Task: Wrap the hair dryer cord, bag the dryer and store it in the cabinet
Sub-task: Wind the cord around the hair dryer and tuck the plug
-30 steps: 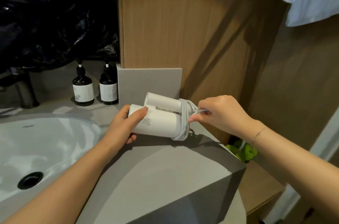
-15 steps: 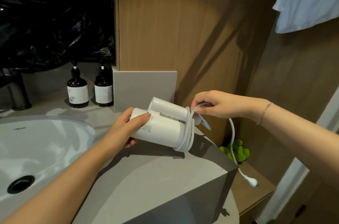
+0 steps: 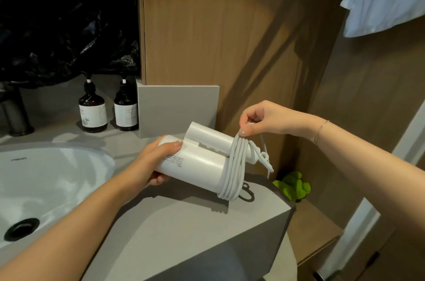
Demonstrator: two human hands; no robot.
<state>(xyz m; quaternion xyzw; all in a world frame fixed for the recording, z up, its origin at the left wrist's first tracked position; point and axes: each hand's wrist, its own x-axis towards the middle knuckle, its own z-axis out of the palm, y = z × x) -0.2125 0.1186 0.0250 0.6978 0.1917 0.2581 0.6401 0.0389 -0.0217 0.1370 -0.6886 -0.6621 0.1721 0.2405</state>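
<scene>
Centre frame, left hand [image 3: 153,165] grips hair dryer [image 3: 197,161] above worktop [image 3: 184,223], right hand [image 3: 259,119] pinches cord [image 3: 234,172], mostly wrapped; bagging, cabinet storage left.

Wood-panelled wall [image 3: 230,39] behind a grey counter [image 3: 184,230] and white sink [image 3: 57,179].

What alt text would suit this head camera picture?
Over a grey counter, the left hand holds a folded white hair dryer while the right hand pinches its cord, coiled round it.
</scene>
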